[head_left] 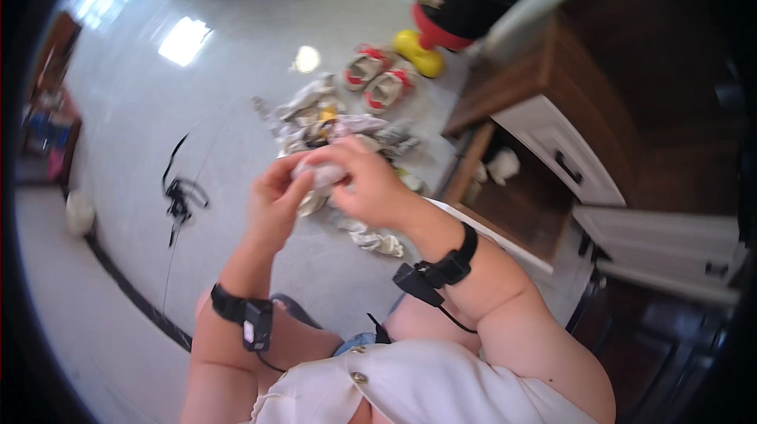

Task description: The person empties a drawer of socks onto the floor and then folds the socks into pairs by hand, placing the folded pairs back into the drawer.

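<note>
Both my hands meet above a loose heap of socks [307,104] on the floor. Between their fingers is a bunched pale sock [322,178], partly hidden by the fingers. My left hand [272,201] pinches it from the left with thumb and fingers. My right hand [372,186] is closed on its other side, fingertips near those of the left. White, grey and patterned pieces spread beneath and beyond the hands. To the right, a pulled-out drawer [530,211] holds a rounded white bundle [503,165].
Beyond the heap stand light shoes [386,90] with red trim, beside a black and red bin [465,2] with yellow feet [419,55]. A wooden cabinet [544,69] with white fronts lines the right. A tangled black strap [181,197] lies on the floor at left.
</note>
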A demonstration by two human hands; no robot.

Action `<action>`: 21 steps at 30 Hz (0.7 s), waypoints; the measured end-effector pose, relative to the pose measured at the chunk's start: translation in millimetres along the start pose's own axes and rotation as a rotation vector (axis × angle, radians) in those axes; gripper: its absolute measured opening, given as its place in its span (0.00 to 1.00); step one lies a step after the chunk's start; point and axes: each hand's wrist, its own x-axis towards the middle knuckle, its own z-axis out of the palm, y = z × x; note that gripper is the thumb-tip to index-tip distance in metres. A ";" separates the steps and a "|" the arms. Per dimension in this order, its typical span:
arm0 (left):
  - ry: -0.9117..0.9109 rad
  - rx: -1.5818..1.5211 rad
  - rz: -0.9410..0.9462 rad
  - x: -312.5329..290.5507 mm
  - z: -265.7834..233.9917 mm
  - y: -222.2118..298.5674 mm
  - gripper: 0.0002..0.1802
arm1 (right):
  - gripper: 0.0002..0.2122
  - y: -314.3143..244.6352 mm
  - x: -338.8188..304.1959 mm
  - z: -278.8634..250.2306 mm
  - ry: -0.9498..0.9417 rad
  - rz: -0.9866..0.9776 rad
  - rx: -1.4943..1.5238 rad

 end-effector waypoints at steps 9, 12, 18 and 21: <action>-0.364 -0.161 0.057 11.4 97.8 -11.7 0.19 | 0.13 -17.3 -54.9 -129.2 -0.160 0.128 -0.291; -0.446 -0.069 -0.012 13.0 154.9 -20.5 0.21 | 0.14 14.0 -100.4 -181.8 -0.067 0.243 -0.123; -0.715 0.418 -0.064 15.6 205.5 -61.8 0.21 | 0.15 160.5 -206.9 -235.9 0.668 0.651 -0.319; -0.851 0.650 0.061 16.5 217.8 -68.4 0.24 | 0.17 191.0 -192.9 -223.3 0.583 0.306 -0.593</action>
